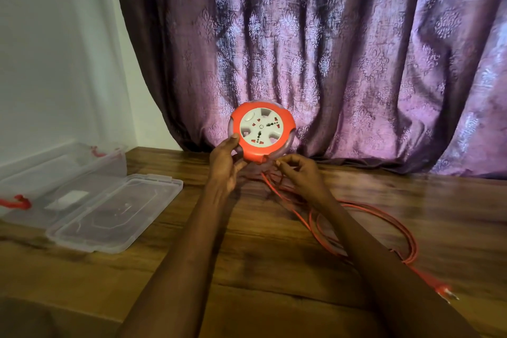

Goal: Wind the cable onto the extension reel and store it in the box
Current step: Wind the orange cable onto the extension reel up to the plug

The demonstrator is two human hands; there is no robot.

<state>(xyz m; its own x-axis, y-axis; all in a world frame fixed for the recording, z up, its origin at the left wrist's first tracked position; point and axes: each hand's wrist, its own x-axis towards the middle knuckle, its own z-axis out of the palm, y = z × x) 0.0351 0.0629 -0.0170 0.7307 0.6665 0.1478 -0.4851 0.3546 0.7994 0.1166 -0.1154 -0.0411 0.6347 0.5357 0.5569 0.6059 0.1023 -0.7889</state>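
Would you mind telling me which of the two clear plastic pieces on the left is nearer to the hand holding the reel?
The flat lid, lying beside the box, is nearer the left hand; the deeper box with red latches sits farther left, by the wall.

i see a wooden counter (274, 269). on it at left: a clear plastic box (55, 173) with red latches, its clear lid (115, 211) flat just beside it. at right, loose loops of orange cable (384, 228) lie on the wood, plug (445, 290) at near right.

Single head view, looking forward-down over table (274, 269), close, curtain (329, 49) behind.
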